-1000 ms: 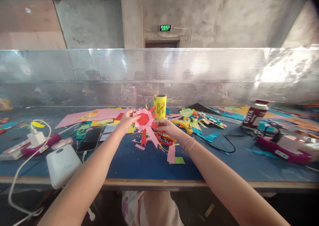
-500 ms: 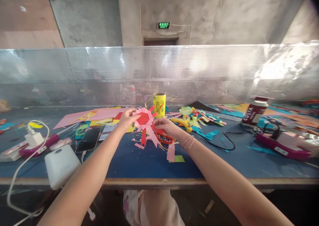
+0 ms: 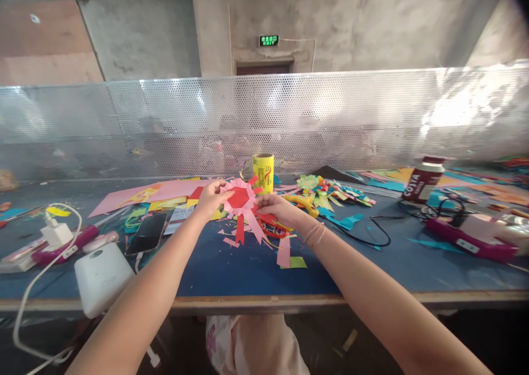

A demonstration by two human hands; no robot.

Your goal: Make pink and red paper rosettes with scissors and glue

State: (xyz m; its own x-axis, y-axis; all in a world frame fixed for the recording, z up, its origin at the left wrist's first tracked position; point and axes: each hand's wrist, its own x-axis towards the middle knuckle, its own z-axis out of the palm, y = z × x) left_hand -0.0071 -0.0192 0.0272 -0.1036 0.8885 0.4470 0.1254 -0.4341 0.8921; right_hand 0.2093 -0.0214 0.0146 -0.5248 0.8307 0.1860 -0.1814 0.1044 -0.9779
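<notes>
A pink paper flower (image 3: 238, 197) with a red centre is held up over the table, with red and pink strips sticking out and hanging from it. My left hand (image 3: 212, 197) pinches its left edge, thumb in front. My right hand (image 3: 276, 207) is closed at the right edge, fingertips together on the paper there; the exact strip between them is hard to make out. Just below my right hand lie red-handled scissors (image 3: 276, 230), partly covered. Behind the flower stands a yellow cardboard tube (image 3: 264, 172).
Coloured paper scraps (image 3: 334, 193) lie beyond my right hand. A phone (image 3: 147, 233), a white charger box (image 3: 103, 276) and cables sit left. At right are a brown bottle (image 3: 423, 180) and a purple power strip (image 3: 469, 238). A perforated metal screen (image 3: 264, 110) borders the back.
Both hands keep their hold, and the flower has hardly moved. The camera view has shifted very slightly.
</notes>
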